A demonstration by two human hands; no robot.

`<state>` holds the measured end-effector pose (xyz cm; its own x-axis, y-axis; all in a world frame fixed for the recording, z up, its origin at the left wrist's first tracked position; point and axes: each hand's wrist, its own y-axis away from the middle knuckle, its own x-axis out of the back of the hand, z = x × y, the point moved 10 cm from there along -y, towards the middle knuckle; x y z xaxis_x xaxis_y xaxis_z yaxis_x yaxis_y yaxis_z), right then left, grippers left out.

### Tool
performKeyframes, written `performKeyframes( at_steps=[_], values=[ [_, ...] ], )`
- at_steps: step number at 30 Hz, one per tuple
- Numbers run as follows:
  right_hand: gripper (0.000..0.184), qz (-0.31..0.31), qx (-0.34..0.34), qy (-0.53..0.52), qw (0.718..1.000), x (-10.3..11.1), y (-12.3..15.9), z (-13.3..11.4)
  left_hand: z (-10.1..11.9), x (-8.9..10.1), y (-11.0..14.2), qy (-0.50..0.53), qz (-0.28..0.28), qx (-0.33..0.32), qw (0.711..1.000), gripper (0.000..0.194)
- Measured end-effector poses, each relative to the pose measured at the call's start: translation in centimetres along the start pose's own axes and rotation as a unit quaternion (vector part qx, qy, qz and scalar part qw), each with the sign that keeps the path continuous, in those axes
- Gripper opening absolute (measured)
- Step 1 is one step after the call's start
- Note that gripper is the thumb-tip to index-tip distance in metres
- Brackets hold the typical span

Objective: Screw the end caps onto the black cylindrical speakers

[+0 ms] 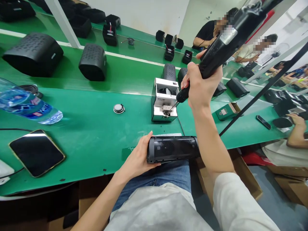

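Observation:
My left hand (138,157) grips the left end of a black cylindrical speaker (173,149) lying sideways at the near edge of the green bench, above my lap. My right hand (201,85) is wrapped round a black electric screwdriver (223,40) that slants up to the right. The screwdriver's bit tip touches the front of a small white and metal screw feeder box (164,101) standing on the bench just beyond the speaker.
A small round speaker driver (118,108), a water bottle (26,106) and a phone (36,152) lie at left. Black speaker housings (92,62) sit on the belt behind. A green box (226,111) and another phone (263,122) lie right. Other people work at far right.

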<state>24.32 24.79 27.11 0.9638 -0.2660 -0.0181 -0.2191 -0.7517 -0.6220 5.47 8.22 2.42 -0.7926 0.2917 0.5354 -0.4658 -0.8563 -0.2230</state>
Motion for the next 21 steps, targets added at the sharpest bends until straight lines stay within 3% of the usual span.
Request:
performKeyframes(
  at_steps=[7,11,15,21],
  values=[
    [0.061,-0.166,0.100,-0.036,0.980,-4.3,0.8,-0.1,-0.3,-0.2,0.1,-0.008,-0.002,0.000,1.000,0.145],
    [0.050,-0.097,0.129,0.005,0.987,-3.2,0.7,0.5,-0.3,-0.1,0.0,-0.012,0.005,0.001,1.000,0.144],
    [0.045,-0.031,0.143,-0.023,0.989,-1.8,0.5,0.8,-0.3,-0.1,0.0,-0.010,0.007,-0.006,1.000,0.144],
    [0.025,-0.062,0.121,-0.058,0.989,-2.2,1.0,-0.7,-0.4,-0.2,0.0,-0.011,0.000,-0.005,1.000,0.141]
  ],
)
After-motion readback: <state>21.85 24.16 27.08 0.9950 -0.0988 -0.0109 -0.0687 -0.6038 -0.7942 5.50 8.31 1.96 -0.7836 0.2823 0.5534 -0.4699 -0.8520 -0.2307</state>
